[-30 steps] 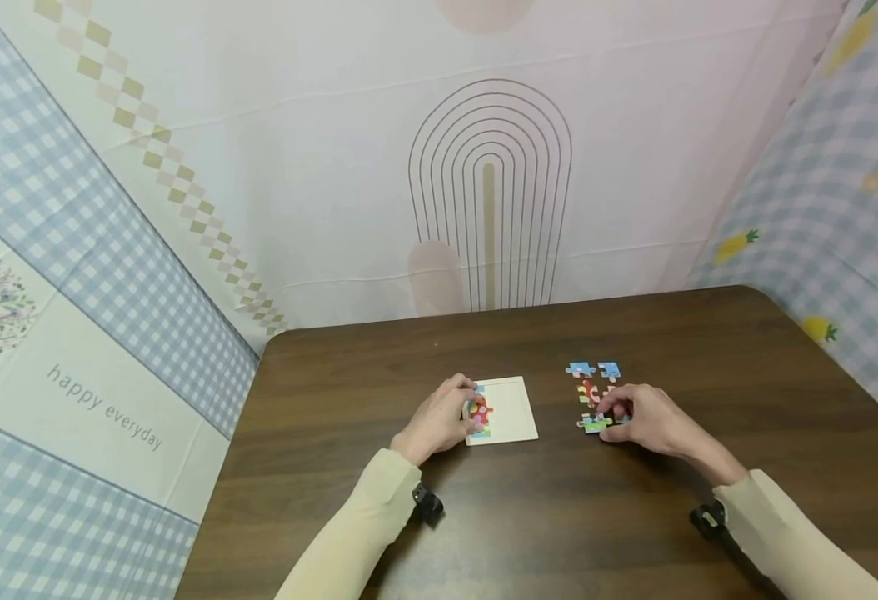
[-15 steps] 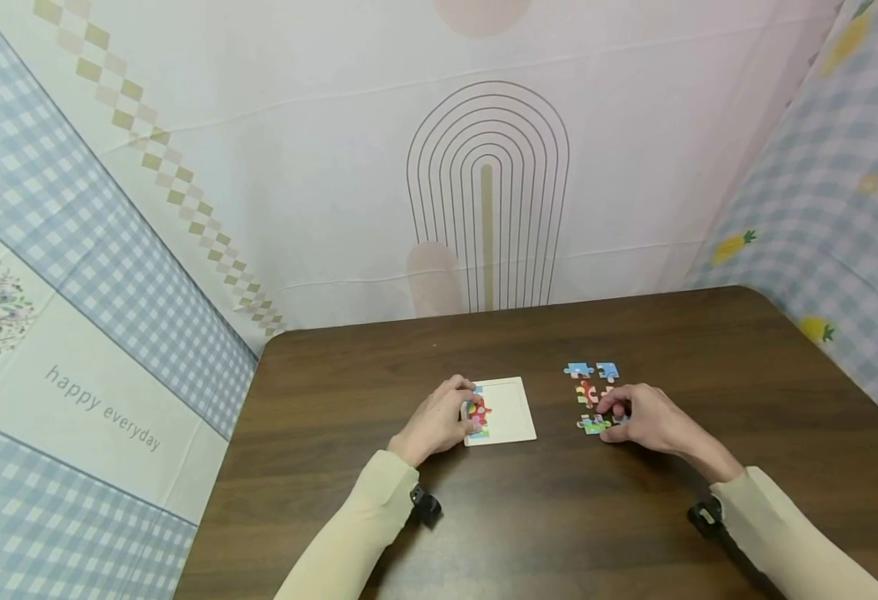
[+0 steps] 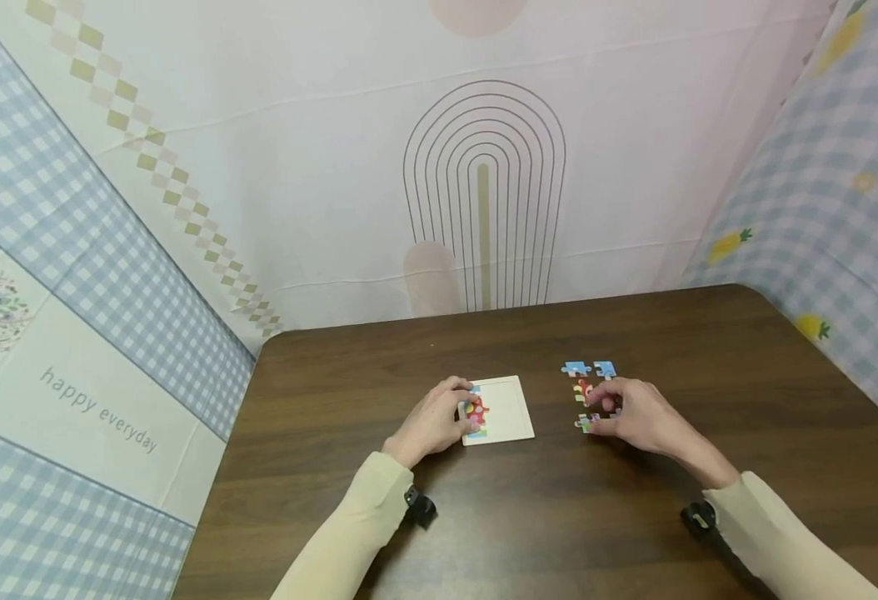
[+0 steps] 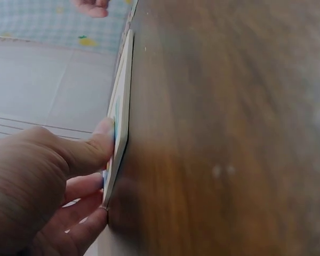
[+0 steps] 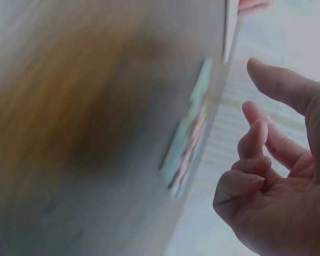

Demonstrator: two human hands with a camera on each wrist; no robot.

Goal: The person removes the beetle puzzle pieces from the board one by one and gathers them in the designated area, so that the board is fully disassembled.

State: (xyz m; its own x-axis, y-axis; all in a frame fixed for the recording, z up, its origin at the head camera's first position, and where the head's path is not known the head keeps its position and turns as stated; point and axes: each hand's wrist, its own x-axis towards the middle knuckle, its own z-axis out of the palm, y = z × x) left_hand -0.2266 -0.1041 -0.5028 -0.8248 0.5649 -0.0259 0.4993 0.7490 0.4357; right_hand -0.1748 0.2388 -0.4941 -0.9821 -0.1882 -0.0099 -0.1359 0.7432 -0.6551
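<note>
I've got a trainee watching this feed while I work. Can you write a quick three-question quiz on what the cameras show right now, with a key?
1. What does the left hand hold? A) a pen; B) the puzzle board; C) a cup.
2. Fill in: in the head view, the loose pieces lie on the table to the ____ of the puzzle board.
3. True or false: the right hand is pinching a piece.

Key: 1. B. 2. right. 3. False; the right wrist view shows no piece in its grasp.
</note>
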